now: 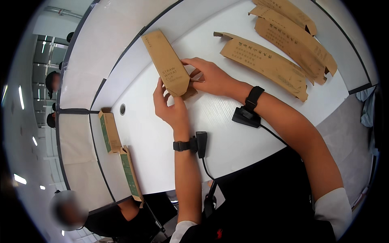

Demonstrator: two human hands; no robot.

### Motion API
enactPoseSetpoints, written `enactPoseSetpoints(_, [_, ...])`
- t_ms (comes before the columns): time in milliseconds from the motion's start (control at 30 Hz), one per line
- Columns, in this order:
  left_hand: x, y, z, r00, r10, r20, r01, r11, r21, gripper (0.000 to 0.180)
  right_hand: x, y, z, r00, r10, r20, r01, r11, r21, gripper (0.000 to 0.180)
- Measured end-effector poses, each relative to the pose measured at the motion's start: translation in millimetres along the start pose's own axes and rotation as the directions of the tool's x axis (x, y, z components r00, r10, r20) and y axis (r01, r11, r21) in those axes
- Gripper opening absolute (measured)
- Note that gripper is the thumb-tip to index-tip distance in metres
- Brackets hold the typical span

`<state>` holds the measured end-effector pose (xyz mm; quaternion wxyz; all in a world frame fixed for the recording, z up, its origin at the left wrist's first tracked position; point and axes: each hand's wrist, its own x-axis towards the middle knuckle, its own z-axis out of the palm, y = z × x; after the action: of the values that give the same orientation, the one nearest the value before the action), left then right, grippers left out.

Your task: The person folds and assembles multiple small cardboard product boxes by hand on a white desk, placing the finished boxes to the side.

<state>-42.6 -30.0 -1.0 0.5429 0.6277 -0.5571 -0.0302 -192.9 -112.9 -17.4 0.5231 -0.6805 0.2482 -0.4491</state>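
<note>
Black clothing (259, 194) is seen nearest the camera. Beyond it, a brown carton (164, 60) is held over the counter (231, 154), its near end clamped in the left grip (172, 111); its right side is touched by the right grip (214, 79) (whether that one is closed cannot be told). Three flattened cartons (263, 60) are laid out at far right; two green-sided boxes (110, 131) are set at left along the partition (79, 139).

A long, dark-printed brown cardboard box (164, 58) is held left of upper centre in the frame, slanted down to the right, a flap (190, 94) jutting from its lower end.
</note>
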Motion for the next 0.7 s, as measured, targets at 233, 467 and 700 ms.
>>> enactPoseSetpoints(233, [-3, -7, -1, 0.922, 0.367, -0.121, -0.351, 0.926, 0.138, 0.023, -2, -13, -3, 0.837, -0.518, -0.174, 0.373, 0.774, -0.512, 0.027])
enactPoseSetpoints(467, [-2, -7, 5, 0.924, 0.353, -0.149, -0.375, 0.913, -0.160, 0.011, -3, -8, -1, 0.825, -0.528, -0.200, 0.402, 0.798, -0.448, 0.016])
enactPoseSetpoints(700, [5, -2, -17, 0.949, 0.312, 0.051, -0.313, 0.950, 0.019, 0.023, -6, -9, -6, 0.823, -0.562, -0.088, 0.462, 0.751, -0.472, 0.016])
